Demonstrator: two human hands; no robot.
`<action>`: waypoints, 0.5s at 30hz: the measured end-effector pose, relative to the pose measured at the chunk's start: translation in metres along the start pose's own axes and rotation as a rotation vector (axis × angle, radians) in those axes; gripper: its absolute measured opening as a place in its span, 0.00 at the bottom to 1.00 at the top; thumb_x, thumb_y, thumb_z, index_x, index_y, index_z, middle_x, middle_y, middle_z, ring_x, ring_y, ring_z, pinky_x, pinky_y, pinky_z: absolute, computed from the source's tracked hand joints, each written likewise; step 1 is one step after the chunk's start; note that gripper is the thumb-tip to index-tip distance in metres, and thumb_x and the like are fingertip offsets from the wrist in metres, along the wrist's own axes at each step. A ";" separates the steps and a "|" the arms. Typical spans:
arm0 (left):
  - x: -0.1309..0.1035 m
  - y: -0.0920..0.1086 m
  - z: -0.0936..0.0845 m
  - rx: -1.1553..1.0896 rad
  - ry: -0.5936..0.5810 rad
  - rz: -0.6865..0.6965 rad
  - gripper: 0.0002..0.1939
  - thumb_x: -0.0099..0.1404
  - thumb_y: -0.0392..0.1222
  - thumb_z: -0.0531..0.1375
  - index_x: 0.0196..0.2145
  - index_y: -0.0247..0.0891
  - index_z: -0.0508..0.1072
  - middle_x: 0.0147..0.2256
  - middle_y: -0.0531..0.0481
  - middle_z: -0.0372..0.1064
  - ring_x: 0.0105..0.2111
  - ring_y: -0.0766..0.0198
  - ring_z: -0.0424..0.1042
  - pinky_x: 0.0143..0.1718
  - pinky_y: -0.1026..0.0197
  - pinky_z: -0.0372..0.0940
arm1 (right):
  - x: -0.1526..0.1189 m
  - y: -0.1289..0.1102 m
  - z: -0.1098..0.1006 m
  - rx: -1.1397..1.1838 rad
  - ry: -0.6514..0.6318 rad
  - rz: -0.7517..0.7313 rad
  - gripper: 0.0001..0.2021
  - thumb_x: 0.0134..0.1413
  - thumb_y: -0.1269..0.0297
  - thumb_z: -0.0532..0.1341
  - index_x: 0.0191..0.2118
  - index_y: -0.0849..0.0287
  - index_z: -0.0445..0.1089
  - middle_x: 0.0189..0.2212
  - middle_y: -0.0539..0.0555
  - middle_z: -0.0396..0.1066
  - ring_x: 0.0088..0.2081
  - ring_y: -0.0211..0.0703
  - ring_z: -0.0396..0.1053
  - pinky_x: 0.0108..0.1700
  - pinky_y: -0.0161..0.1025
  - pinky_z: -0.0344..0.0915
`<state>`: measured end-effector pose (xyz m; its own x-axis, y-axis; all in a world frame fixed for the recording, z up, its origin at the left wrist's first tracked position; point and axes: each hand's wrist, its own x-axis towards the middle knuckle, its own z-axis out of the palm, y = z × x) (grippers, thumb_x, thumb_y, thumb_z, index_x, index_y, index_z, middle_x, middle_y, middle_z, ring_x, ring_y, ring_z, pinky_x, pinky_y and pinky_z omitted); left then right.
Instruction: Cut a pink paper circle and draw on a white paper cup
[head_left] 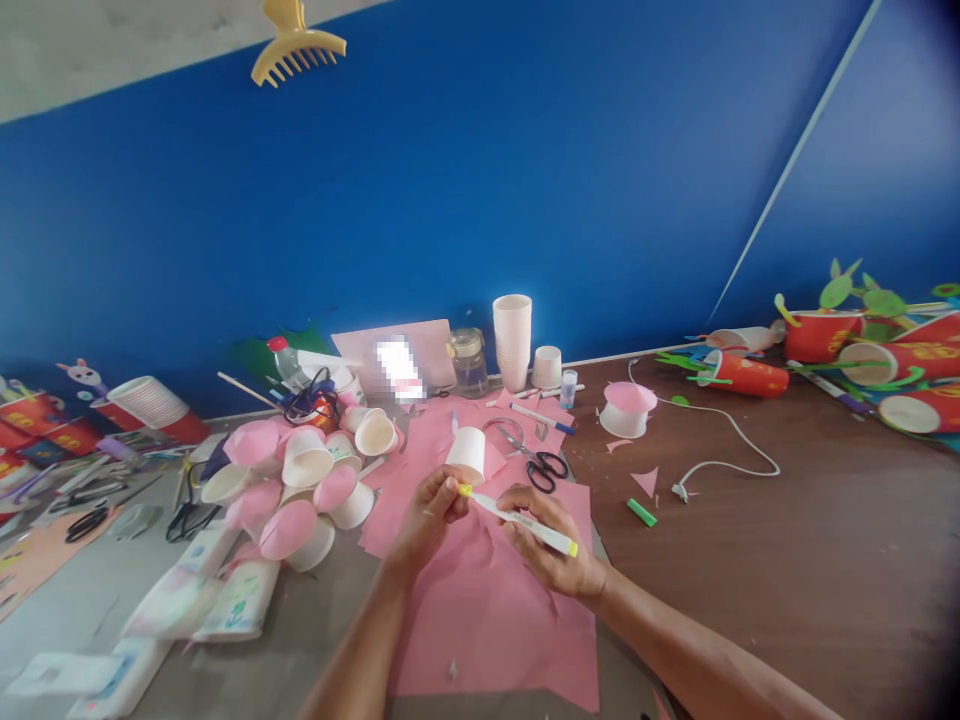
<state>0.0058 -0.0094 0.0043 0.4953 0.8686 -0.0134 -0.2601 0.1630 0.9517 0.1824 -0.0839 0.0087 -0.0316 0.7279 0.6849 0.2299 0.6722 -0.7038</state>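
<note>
My right hand (555,548) is closed around a white marker (517,517) with a yellow end. My left hand (433,508) pinches the marker's yellow cap (465,491) at the other end; whether the cap is on or just apart from the barrel I cannot tell. Just beyond my left fingers a white paper cup (468,452) stands upside down on pink paper sheets (495,640). Scissors (541,468) with black handles lie open to the right of that cup.
Several cups with pink paper tops (289,530) crowd the left. At the back stand a tall cup stack (512,340) and a glass jar (469,360). A pink-topped cup (627,408), a green marker cap (642,513) and a white cable (731,462) lie right.
</note>
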 end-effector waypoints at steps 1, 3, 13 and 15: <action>0.000 0.000 -0.001 -0.015 -0.006 0.004 0.16 0.61 0.53 0.60 0.31 0.35 0.67 0.20 0.58 0.54 0.22 0.74 0.53 0.26 0.67 0.47 | 0.000 0.000 0.000 0.002 0.005 0.011 0.05 0.58 0.68 0.54 0.39 0.58 0.64 0.27 0.50 0.65 0.26 0.37 0.63 0.29 0.35 0.63; 0.000 -0.001 -0.002 -0.037 -0.021 0.008 0.15 0.62 0.52 0.60 0.31 0.35 0.68 0.20 0.58 0.53 0.22 0.74 0.53 0.26 0.66 0.47 | 0.000 0.000 0.000 0.006 0.013 0.028 0.04 0.58 0.68 0.54 0.39 0.58 0.64 0.26 0.50 0.65 0.26 0.37 0.63 0.29 0.35 0.63; -0.001 -0.002 0.002 0.021 -0.073 0.012 0.13 0.62 0.50 0.60 0.31 0.36 0.68 0.21 0.58 0.53 0.22 0.74 0.53 0.26 0.67 0.48 | -0.001 0.002 0.000 0.021 -0.054 0.026 0.05 0.59 0.66 0.53 0.40 0.57 0.64 0.28 0.52 0.67 0.28 0.39 0.65 0.31 0.37 0.64; -0.001 -0.004 0.003 0.037 -0.073 0.014 0.14 0.63 0.50 0.59 0.31 0.36 0.68 0.21 0.58 0.52 0.22 0.73 0.53 0.26 0.67 0.48 | -0.001 0.004 0.001 0.011 -0.063 0.030 0.06 0.60 0.65 0.53 0.40 0.58 0.64 0.28 0.53 0.68 0.28 0.40 0.66 0.31 0.37 0.65</action>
<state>0.0087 -0.0127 0.0012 0.5513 0.8341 0.0206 -0.2367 0.1327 0.9625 0.1827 -0.0820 0.0054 -0.0865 0.7549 0.6501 0.2214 0.6508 -0.7263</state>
